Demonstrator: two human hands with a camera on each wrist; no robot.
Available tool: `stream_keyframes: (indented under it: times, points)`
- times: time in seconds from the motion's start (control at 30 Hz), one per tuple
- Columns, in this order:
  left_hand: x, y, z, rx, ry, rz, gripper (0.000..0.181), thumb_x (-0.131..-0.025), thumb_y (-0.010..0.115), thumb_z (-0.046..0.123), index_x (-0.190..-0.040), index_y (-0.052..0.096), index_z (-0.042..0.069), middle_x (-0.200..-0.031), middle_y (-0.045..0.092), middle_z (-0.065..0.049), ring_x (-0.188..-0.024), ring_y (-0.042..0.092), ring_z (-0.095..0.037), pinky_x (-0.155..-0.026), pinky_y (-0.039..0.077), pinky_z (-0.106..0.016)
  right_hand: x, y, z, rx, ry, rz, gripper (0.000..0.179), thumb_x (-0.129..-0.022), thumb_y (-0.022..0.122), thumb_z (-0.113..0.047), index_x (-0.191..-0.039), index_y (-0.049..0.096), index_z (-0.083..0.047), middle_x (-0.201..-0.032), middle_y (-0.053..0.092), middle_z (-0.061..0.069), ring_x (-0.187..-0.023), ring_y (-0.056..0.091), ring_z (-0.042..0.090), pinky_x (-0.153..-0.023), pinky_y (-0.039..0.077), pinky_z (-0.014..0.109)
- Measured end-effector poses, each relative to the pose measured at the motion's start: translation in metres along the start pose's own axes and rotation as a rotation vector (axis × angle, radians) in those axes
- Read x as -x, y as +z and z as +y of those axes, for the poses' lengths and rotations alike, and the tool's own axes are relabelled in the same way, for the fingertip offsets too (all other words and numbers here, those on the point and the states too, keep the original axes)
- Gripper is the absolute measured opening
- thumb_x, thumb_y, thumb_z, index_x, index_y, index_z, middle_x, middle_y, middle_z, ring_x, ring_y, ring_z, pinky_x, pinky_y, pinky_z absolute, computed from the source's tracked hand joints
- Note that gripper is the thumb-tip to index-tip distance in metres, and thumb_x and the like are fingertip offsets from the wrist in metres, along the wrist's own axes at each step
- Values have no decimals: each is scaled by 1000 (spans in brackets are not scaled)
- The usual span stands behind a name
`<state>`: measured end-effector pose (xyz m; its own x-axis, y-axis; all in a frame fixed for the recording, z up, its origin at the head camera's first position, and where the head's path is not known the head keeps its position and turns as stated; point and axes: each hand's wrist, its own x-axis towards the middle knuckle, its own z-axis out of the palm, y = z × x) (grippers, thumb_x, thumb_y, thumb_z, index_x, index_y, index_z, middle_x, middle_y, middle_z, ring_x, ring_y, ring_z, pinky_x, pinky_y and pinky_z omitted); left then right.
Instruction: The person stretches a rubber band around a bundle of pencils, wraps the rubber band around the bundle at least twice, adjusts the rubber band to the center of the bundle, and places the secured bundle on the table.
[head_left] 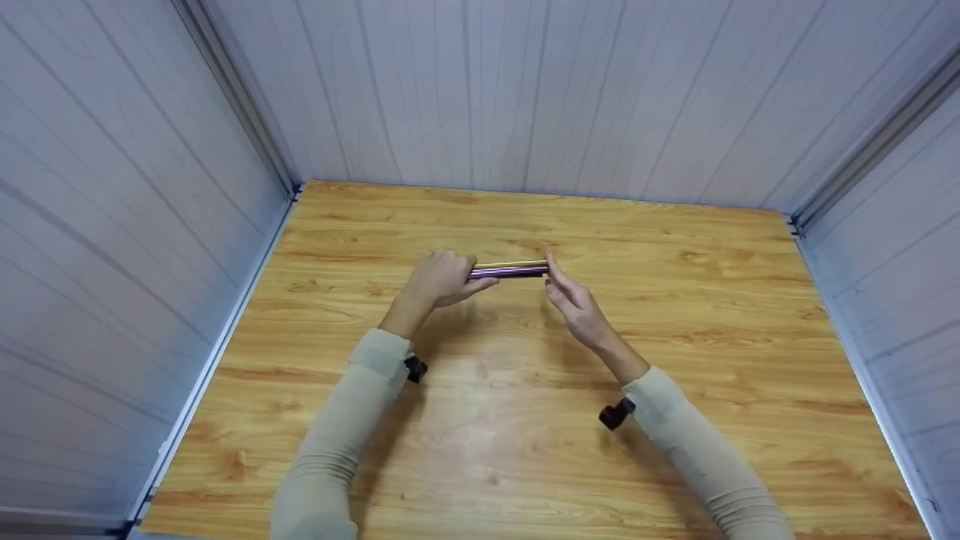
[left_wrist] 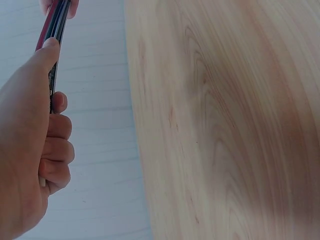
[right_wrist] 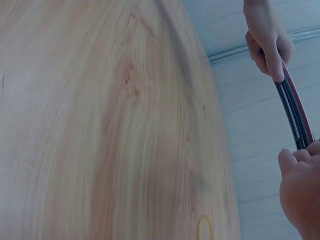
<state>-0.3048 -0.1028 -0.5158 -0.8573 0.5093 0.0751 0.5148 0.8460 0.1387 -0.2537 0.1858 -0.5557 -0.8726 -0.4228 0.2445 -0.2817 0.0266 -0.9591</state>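
My left hand [head_left: 444, 279] grips a bundle of pencils [head_left: 510, 270], held level above the wooden table. Dark, purple-sheened, yellow and red barrels lie side by side in it. In the left wrist view, the left fingers [left_wrist: 59, 150] curl round the bundle and the thumb lies along its top, covering the near end. At the other end, my right hand [head_left: 576, 304] has its fingers extended, touching the pencil ends. From the right wrist view, the dark and red pencils [right_wrist: 294, 110] run between the two hands, with the right fingertips [right_wrist: 287, 161] at their ends.
A thin yellow loop like a rubber band [right_wrist: 204, 227] shows over the table at the bottom of the right wrist view. Pale panelled walls [head_left: 495, 90] enclose the wooden table [head_left: 487, 450] at the back and both sides. Each sleeved wrist carries a small black camera [head_left: 616, 414].
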Motion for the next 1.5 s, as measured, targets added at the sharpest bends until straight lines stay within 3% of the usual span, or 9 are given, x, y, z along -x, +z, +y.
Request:
stream_keyframes:
  times: [0.23, 0.4, 0.57, 0.67, 0.8, 1.03, 1.23, 1.5]
  points:
    - [1, 2, -3, 33, -12, -5, 61, -111, 58, 68, -86, 59, 12, -70, 44, 3, -64, 42, -15, -62, 33, -31, -1, -16, -3, 46, -11, -1, 57, -121, 39, -8, -171, 21, 13, -183, 20, 31, -173, 18, 49, -132, 29, 16]
    - [5, -1, -7, 65, -28, 0, 62, -111, 58, 67, -87, 61, 10, -69, 42, 3, -64, 41, -15, -63, 35, -32, 0, -30, -2, 68, -22, 23, 55, -121, 38, -7, -172, 27, 10, -180, 30, 34, -171, 26, 49, -126, 35, 10]
    - [6, -1, -9, 68, -36, -3, 62, -111, 58, 67, -87, 62, 10, -70, 45, 3, -65, 42, -15, -64, 37, -32, 0, -45, -4, 165, 11, 6, 53, -120, 46, -8, -170, 37, 8, -177, 40, 31, -169, 35, 47, -129, 43, 22]
    - [6, 0, -9, 70, -31, -3, 62, -111, 57, 67, -88, 62, 10, -70, 45, 2, -65, 42, -15, -63, 36, -32, -5, -57, -9, 356, 1, -25, 50, -117, 58, -9, -164, 51, 5, -168, 56, 28, -162, 49, 45, -132, 46, 43]
    - [7, 1, -10, 72, -37, -8, 62, -111, 58, 67, -89, 64, 10, -71, 45, 2, -65, 42, -15, -63, 36, -32, -12, -75, -14, 623, -56, -90, 47, -108, 75, -10, -153, 65, 1, -151, 69, 27, -144, 65, 47, -123, 51, 65]
    - [9, 0, -11, 53, -58, -21, 63, -111, 56, 68, -92, 66, 9, -73, 47, 1, -67, 43, -16, -66, 37, -33, -14, -92, -10, 819, -8, -238, 43, -102, 85, -16, -139, 73, 0, -133, 71, 26, -125, 68, 50, -107, 56, 67]
    - [10, 1, -10, 43, -60, -30, 64, -111, 56, 68, -94, 67, 8, -73, 47, 1, -68, 44, -17, -68, 38, -34, -10, -89, 4, 873, 64, -308, 39, -101, 86, -18, -132, 76, 2, -130, 71, 25, -122, 69, 48, -107, 56, 66]
    - [9, 3, -10, 47, -56, -26, 65, -111, 56, 69, -94, 67, 8, -71, 44, 2, -66, 42, -16, -65, 35, -33, 1, -83, 26, 895, 178, -321, 32, -103, 84, -25, -127, 81, -5, -125, 72, 17, -120, 69, 39, -110, 57, 61]
